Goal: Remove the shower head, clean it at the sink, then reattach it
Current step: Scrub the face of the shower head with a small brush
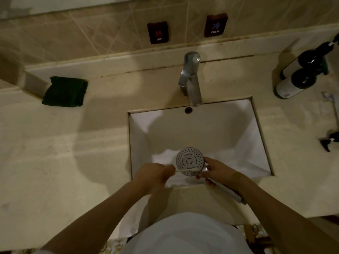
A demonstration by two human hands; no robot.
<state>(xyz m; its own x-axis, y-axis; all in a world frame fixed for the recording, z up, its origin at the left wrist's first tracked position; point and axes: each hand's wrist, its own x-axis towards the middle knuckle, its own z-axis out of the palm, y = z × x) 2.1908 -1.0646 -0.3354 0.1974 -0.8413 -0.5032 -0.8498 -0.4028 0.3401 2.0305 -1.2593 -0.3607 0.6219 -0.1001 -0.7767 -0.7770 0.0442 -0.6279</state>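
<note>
Low in the centre of the frame, over the near edge of the white sink (139, 136), the shower head (190, 161) is held with its perforated face turned up, its handle running down-right under the right hand (215, 171), whose fingers are curled around the neck just below the face. To its left, the left hand (155, 174) has its fingers pinched closed on a thin white brush (187, 169) that looks like a toothbrush, its tip lying across the lower part of the face. Above, a chrome faucet (189, 79) stands at the basin's far rim, a folded dark green cloth (65, 91) lies on the counter at upper left, and dark bottles (300, 76) sit at upper right.
</note>
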